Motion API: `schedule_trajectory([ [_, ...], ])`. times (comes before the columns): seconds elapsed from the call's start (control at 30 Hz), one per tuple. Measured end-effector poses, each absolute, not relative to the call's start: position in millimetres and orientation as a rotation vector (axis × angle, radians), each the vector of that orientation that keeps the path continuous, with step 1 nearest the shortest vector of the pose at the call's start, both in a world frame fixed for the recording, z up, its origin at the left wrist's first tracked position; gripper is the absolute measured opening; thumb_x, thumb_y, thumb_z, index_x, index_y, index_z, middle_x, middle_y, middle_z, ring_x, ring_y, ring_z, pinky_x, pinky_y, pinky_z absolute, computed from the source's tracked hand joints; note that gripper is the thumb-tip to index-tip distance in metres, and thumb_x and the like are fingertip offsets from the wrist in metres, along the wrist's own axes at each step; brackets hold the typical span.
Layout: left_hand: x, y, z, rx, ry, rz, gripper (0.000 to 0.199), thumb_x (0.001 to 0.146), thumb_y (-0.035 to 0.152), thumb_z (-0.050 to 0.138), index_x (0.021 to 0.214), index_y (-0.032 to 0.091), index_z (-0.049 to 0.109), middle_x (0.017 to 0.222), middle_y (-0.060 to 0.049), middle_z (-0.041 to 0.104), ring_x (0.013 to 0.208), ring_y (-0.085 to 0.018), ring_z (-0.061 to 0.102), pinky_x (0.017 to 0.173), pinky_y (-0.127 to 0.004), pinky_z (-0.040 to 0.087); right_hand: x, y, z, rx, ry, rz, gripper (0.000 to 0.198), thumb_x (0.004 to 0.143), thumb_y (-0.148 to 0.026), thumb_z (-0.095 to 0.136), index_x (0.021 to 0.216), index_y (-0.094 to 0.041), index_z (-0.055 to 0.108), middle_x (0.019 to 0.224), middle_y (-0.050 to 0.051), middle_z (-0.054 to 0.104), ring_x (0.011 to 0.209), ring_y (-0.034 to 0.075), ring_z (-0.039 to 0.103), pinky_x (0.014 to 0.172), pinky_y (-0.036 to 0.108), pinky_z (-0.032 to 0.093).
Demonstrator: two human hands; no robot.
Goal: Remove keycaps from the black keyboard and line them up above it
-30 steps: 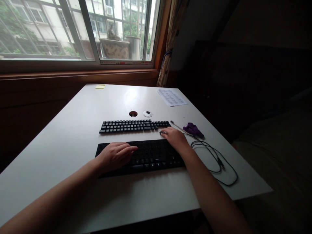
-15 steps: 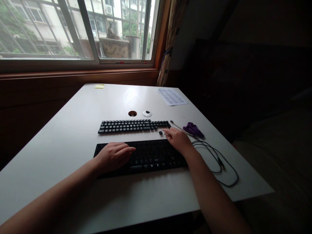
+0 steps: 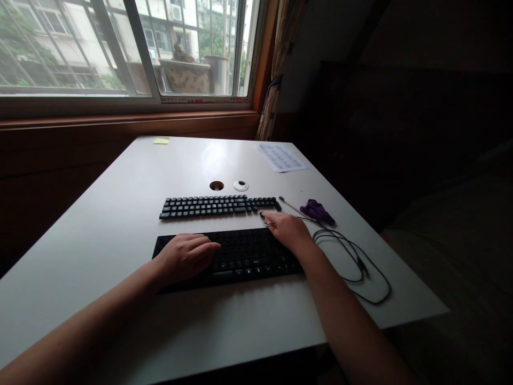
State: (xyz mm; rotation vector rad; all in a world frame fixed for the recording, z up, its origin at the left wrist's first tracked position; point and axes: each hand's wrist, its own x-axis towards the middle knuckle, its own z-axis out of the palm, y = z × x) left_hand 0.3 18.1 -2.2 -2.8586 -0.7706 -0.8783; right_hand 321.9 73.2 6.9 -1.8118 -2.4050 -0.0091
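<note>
A black keyboard (image 3: 240,251) lies near the front of the white desk; much of its upper area looks bare of keycaps, while the bottom rows still carry some. Across its left part rests my left hand (image 3: 186,254), fingers loosely extended, with nothing visible in them. My right hand (image 3: 286,230) is closed just behind the keyboard's right part, on a thin shiny metal piece (image 3: 270,224) too small to name. One of its fingertips reaches a loose black keycap (image 3: 262,214). Behind stand several rows of removed keycaps (image 3: 204,206), set out in keyboard order.
Right of the keycaps lie a thin stick-like brush (image 3: 290,205), a purple cloth (image 3: 317,212) and a looped black cable (image 3: 356,256). Farther back are printed sheets (image 3: 282,158), a yellow sticky note (image 3: 161,140), a cable hole (image 3: 217,186) and its round cover (image 3: 241,185).
My right hand has moved slightly left, its fingertip now at the loose keycap. My left hand stays on the keyboard. The whole view has shifted a little.
</note>
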Motion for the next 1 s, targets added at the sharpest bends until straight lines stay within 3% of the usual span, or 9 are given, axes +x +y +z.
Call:
schedule_trajectory([
  [1.0, 0, 20, -4, -2.86, -0.781, -0.849, 0.023, 0.09, 0.016, 0.051, 0.111, 0.018, 0.061, 0.084, -0.004, 0.069, 0.07, -0.015, 0.064, 0.061, -0.026, 0.05, 307, 84, 2, -1.981, -2.33, -0.006, 0.045, 0.096, -0.033, 0.04, 0.14, -0.035, 0.051, 0.121, 0.004, 0.067, 0.101, 0.025, 0.065, 0.085, 0.036, 0.048],
])
